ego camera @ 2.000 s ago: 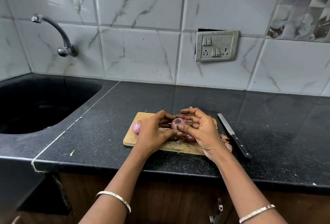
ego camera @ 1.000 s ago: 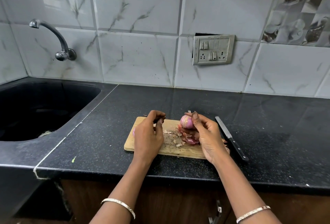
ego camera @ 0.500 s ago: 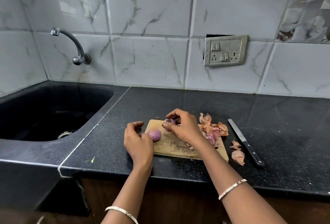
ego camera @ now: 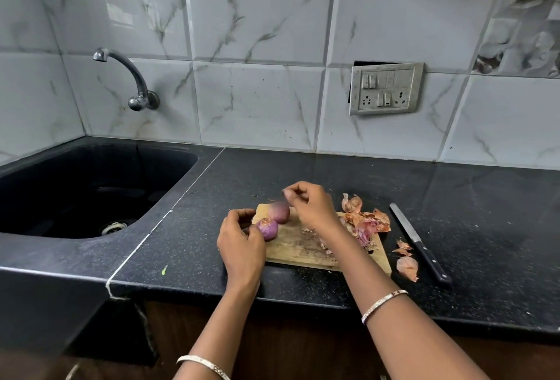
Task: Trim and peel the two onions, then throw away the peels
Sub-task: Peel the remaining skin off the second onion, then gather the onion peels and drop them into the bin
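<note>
Curls the left grip (ego camera: 242, 237) against the near onion (ego camera: 267, 229), fingertips touching its left side at the left edge of the cutting board (ego camera: 303, 253); cannot tell whether clasping it or only steadying it. Holds the right grip (ego camera: 312, 208) pinched together just above the far onion (ego camera: 278, 211), thumb to forefinger, blurred; cannot tell whether any shred of skin sits in that pinch. Finds both onions side by side, seemingly touching, at the board's far left corner, purple and glossy, apparently bare of dry skin.

Judges the onions firm, light and round: likely to roll on the board and slick once bared, so best cupped around the middle, cut ends left free. Judges the peels (ego camera: 366, 223) the opposite: papery, brittle, almost weightless, prone to crumble and scatter; better gathered in a loose scoop from under the heap than pinched one at a time. Sees that heap over the board's far right corner, spilling onto the surface (ego camera: 485, 228), with loose peels (ego camera: 407, 267) lying just off the right edge beside the knife (ego camera: 421, 246), blade pointing away.

Notes one container only, the sink (ego camera: 157, 173), sunk in the left end of the surface under the tap (ego camera: 127, 76), its drain showing in the dark basin; contents otherwise too dark to tell. Sees no bin. Reckons peeling near done, throwing away not yet begun.
</note>
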Demonstrator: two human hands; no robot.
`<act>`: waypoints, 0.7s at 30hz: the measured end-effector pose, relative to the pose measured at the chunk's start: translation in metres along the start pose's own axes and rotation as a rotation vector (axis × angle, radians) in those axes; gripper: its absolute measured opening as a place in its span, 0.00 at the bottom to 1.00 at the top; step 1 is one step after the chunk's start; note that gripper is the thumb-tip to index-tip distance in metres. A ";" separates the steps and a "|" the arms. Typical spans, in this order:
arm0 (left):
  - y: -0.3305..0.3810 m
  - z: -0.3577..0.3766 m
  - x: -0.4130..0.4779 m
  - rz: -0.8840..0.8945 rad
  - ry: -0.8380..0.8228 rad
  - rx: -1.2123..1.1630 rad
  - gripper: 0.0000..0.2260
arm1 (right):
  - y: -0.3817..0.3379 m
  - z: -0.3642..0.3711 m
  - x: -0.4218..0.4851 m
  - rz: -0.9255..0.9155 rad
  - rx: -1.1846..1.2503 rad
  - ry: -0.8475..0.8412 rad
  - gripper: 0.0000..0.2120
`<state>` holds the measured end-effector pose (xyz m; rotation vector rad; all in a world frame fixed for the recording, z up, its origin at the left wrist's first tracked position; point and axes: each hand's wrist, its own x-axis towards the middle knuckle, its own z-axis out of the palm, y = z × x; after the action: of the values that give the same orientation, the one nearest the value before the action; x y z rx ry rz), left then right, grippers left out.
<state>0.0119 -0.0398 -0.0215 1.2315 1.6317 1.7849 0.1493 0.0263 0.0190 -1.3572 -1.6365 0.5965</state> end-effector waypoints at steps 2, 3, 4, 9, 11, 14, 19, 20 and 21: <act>0.001 -0.001 -0.002 0.023 0.005 0.019 0.13 | 0.001 -0.016 -0.005 0.022 0.058 0.056 0.05; 0.002 -0.002 -0.003 0.036 0.006 0.029 0.12 | 0.002 -0.026 -0.010 0.036 0.087 0.094 0.05; 0.002 -0.002 -0.004 0.053 0.007 0.041 0.12 | 0.004 -0.036 -0.016 0.047 0.106 0.139 0.06; 0.008 -0.005 -0.013 0.187 -0.009 0.119 0.09 | 0.026 -0.084 -0.048 0.056 -0.003 0.269 0.07; 0.012 -0.005 -0.016 0.267 -0.033 0.144 0.08 | 0.034 -0.095 -0.057 0.051 -0.081 0.317 0.09; 0.017 -0.001 -0.022 0.428 -0.084 0.230 0.10 | 0.039 -0.107 -0.068 0.054 -0.111 0.391 0.16; 0.020 0.004 -0.034 0.518 -0.208 0.291 0.10 | 0.035 -0.128 -0.077 0.120 -0.086 0.381 0.12; 0.022 0.005 -0.036 0.524 -0.233 0.308 0.10 | 0.037 -0.132 -0.077 0.145 -0.119 0.337 0.12; 0.024 0.007 -0.037 0.516 -0.261 0.328 0.10 | 0.039 -0.136 -0.077 0.171 -0.155 0.292 0.12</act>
<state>0.0424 -0.0707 -0.0111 2.0948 1.5905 1.5603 0.2852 -0.0596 0.0267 -1.6260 -1.3618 0.3535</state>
